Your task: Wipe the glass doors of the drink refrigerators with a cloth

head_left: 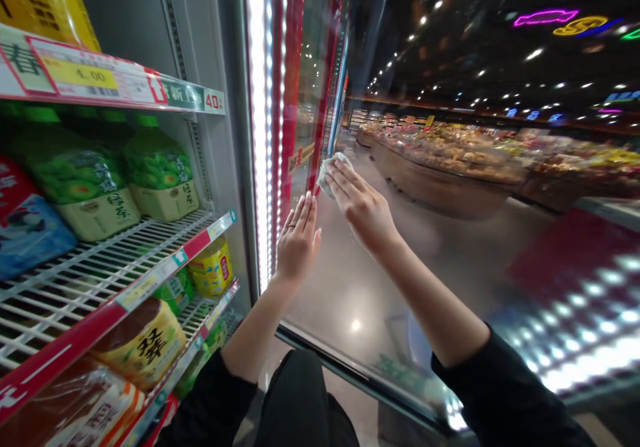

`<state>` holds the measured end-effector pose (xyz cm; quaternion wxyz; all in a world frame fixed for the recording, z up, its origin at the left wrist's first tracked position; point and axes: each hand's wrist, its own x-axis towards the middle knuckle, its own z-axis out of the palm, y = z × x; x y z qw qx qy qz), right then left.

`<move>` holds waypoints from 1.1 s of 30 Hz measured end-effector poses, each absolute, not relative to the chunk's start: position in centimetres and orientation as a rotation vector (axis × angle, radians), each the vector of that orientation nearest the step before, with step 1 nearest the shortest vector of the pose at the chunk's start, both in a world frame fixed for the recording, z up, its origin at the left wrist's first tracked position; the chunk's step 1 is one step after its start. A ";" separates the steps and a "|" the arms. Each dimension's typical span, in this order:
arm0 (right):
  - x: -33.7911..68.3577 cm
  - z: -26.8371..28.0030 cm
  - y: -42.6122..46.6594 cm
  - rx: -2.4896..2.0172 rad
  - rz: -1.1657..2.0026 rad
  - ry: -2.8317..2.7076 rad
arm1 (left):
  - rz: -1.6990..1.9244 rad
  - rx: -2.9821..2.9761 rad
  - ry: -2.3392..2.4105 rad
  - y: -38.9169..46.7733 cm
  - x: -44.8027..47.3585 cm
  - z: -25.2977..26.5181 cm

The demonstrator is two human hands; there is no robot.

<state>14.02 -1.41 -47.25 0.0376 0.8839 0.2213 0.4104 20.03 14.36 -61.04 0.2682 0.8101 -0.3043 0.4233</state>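
Observation:
My right hand [363,203] presses a pale crumpled cloth [327,170] under its fingers against the glass door [340,300]. To its left and slightly lower, my left hand [299,237] lies flat with fingers stretched out and a ring on one of them. It appears to rest on the same glass near the door's inner edge, holding nothing. The glass is see-through and carries bright reflections.
On the left, wire shelves [170,233] of an open cooler hold green tea bottles [157,180] and other drinks. A lit strip [257,100] runs up the cooler's frame. Beyond the glass stands a long curved display counter [440,167] heaped with goods. My knees are below.

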 end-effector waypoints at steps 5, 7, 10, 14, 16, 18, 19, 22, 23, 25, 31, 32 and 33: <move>11.8 -46.9 -3.9 2.687 1.332 0.609 | 1.194 2.153 -0.865 13.7 19.7 -60.3; 11.9 -46.3 -3.9 2.682 1.385 0.581 | 1.184 2.148 -0.879 13.5 19.5 -60.0; 12.5 -45.9 -3.4 2.678 1.400 0.557 | 1.193 2.134 -0.895 13.0 19.2 -59.6; 11.3 -46.8 -4.5 2.667 1.365 0.620 | 1.247 2.078 -0.911 12.4 19.0 -59.3; 10.0 -47.2 -5.9 2.675 1.395 0.650 | 1.278 2.044 -0.930 12.0 19.1 -59.2; 8.8 -47.3 -7.2 2.694 1.468 0.644 | 1.309 2.010 -0.964 11.4 19.0 -59.1; 8.5 -47.2 -7.7 2.703 1.503 0.633 | 1.320 1.991 -0.983 11.0 18.9 -59.0; 8.3 -46.8 -8.1 2.708 1.556 0.597 | 1.323 1.941 -1.013 9.7 18.5 -58.6; 8.4 -46.8 -8.1 2.702 1.554 0.584 | 1.320 1.928 -1.021 9.2 18.3 -58.4; 8.4 -47.1 -8.0 2.678 1.521 0.575 | 1.318 1.900 -1.046 8.4 17.8 -58.2; 5.6 -48.3 -10.4 2.598 1.425 0.592 | 1.358 1.861 -1.090 6.7 16.6 -58.2; 5.1 -48.2 -11.0 2.601 1.451 0.567 | 1.365 1.860 -1.101 6.5 16.5 -58.2; 4.8 -47.9 -11.5 2.602 1.487 0.537 | 1.373 1.857 -1.114 6.3 16.3 -58.2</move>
